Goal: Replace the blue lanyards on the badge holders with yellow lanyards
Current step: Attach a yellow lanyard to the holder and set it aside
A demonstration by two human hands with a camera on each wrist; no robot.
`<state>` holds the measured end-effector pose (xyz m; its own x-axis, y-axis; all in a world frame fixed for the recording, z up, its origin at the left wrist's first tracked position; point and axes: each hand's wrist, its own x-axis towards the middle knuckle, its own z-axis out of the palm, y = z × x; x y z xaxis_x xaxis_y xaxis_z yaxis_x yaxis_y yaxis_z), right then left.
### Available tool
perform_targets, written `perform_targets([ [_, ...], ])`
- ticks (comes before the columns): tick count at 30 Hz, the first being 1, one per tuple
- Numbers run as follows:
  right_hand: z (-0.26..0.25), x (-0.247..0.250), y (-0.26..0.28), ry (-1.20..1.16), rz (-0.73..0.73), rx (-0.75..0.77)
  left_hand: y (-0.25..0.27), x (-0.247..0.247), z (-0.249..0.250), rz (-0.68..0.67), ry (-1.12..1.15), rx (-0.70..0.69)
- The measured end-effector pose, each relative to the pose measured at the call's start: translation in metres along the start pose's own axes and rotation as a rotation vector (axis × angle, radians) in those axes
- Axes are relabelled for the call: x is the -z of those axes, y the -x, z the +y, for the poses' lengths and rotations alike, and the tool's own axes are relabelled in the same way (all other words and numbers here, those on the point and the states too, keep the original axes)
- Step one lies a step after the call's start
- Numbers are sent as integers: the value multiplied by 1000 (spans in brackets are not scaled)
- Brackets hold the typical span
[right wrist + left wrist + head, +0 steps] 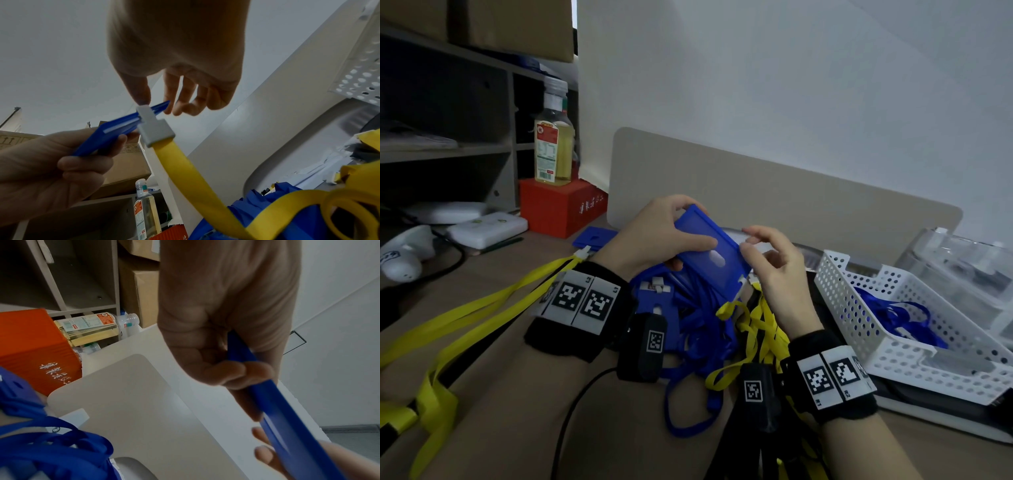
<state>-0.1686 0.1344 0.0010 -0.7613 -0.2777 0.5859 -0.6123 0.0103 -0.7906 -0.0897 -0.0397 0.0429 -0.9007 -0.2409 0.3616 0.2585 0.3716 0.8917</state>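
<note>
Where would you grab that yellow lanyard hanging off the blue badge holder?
Probably at the grey clip, pinched across its flat faces from the right hand's side. It is rigid, unlike the limp yellow lanyard, and the left hand already covers the badge holder's other end.

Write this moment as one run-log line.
left hand: grips blue badge holder | right hand: fingertips at its white clip | yellow lanyard: clipped on holder

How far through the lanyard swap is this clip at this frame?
Done: removed blue lanyards lie in the white basket, and one yellow-strapped holder lies at the left. In hand: left hand grips a blue badge holder; right hand is at its white clip carrying a yellow lanyard. Left: a pile of blue-strapped holders underneath.
</note>
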Motion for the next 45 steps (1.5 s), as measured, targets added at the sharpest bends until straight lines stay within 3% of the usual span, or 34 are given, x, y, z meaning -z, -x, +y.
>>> perform_targets([
  [4, 0, -3, 1, -56, -165, -47, -2, 0, -2, 56, 7, 11],
  [10, -3, -5, 1, -213, -80, -150, -11, -5, -9, 288, 157, 88],
  [12, -5, -6, -1, -327, -3, -209, -11, -11, -9, 225, 206, 210],
  [15, -8, -8, -2, -464, 62, -282, -9, -21, -10, -9, 179, 329],
  [19, -8, -5, -3, -541, 150, -349, -1, -32, -10, -298, 99, 293],
  [29, 4, -2, -4, -429, 228, -453, 2, -15, 1, -248, 24, 177],
  [37, 4, -2, -1, -350, 193, -496, 9, -12, 9, -238, -48, 181],
  [45, 9, -14, 0, -318, 151, -554, 21, 12, 24, -139, -67, 178],
])
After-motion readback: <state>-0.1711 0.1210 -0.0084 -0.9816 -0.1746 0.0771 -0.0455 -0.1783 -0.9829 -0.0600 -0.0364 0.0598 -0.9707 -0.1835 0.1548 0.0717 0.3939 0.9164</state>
